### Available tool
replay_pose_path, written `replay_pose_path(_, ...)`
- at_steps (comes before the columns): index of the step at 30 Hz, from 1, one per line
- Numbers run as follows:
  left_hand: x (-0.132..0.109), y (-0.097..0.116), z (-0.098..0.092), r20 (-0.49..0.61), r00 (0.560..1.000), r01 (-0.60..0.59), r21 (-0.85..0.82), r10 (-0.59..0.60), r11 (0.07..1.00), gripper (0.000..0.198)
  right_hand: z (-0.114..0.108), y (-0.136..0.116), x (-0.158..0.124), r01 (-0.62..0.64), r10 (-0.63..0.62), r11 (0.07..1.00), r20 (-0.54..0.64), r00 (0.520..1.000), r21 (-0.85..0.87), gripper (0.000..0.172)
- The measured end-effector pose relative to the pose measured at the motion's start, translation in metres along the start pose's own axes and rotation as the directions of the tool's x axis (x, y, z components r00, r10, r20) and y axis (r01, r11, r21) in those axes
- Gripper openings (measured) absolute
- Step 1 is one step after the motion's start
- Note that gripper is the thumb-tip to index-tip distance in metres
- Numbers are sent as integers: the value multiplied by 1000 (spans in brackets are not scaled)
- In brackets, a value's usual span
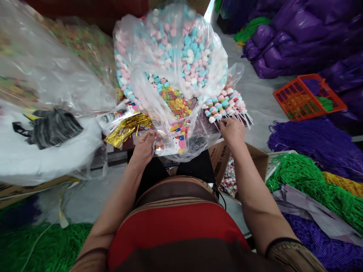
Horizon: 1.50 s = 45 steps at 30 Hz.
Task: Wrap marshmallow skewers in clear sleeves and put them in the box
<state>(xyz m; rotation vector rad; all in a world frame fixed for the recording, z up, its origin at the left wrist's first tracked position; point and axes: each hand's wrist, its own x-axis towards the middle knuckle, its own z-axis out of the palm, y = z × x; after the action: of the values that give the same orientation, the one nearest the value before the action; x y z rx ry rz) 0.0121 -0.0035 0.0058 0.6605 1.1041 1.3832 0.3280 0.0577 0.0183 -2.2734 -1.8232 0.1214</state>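
My left hand [144, 148] pinches the edge of a small printed clear packet [171, 144] over my lap. At the right, the fingers of my right hand [233, 131] close on the white stick of a candy skewer [212, 119] at the near side of a pile. That pile of marshmallow skewers [227, 101] is pink, blue and white, with sticks pointing toward me. Between the hands, a large clear bag [138, 85] lies open, holding ring candies [177, 102] and marshmallows [193, 49]. Gold twist ties [124, 130] and more printed packets [119, 115] lie beyond my left hand.
Below my right forearm stands a cardboard box [256, 160] with wrapped candy inside. Bags of ring candies [82, 49] and a grey striped cloth item [55, 128] are at left. An orange basket [302, 98], purple sacks [297, 41] and green strands [306, 177] occupy the right.
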Motion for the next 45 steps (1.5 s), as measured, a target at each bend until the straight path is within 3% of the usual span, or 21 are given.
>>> replay_pose_path(8, 0, 0, -6, 74, 996, 63, -176, -50, 982, 66, 20, 6, -1, -33, 35, 999, -112, 993, 22, 29)
replay_pose_path(12, -3, -2, -5, 20, 997, 80, -119, -78, 990, 64, 21, 16, 2, -103, 114, 990, -109, 987, 100, 31)
replay_pose_path(16, -3, -1, -5, -21, 990, 140, -15, -140, 990, 67, 12, 23, -2, -41, 78, 973, -156, 985, 226, 34)
replay_pose_path(18, -2, 0, -5, -15, 990, 141, -5, -141, 990, 68, 4, 23, -13, 40, 61, 907, -225, 972, 420, 35)
replay_pose_path(21, -1, 0, -4, -8, 994, 110, -37, -110, 993, 67, -8, 14, -40, 136, 38, 664, -215, 976, 735, 31)
replay_pose_path(23, 0, 0, -3, 10, 995, 101, -70, -100, 992, 67, -16, 6, -59, 142, -11, 547, -162, 987, 825, 27)
replay_pose_path(25, 1, 1, -2, 40, 993, 116, -92, -113, 989, 68, -21, -2, -75, 146, -56, 511, -137, 989, 847, 22)
replay_pose_path(35, -4, 4, 0, 112, 988, 112, -31, -107, 993, 69, -31, -11, -96, 244, -189, 573, -163, 968, 782, 18)
replay_pose_path(41, -6, 5, 1, 155, 982, 115, -48, -106, 992, 68, -39, -13, -100, 409, -328, 624, -252, 910, 666, 17)
replay_pose_path(45, -5, 6, -2, 188, 976, 101, 42, -107, 994, 69, -43, -10, -96, 494, -389, 647, -305, 869, 581, 15)
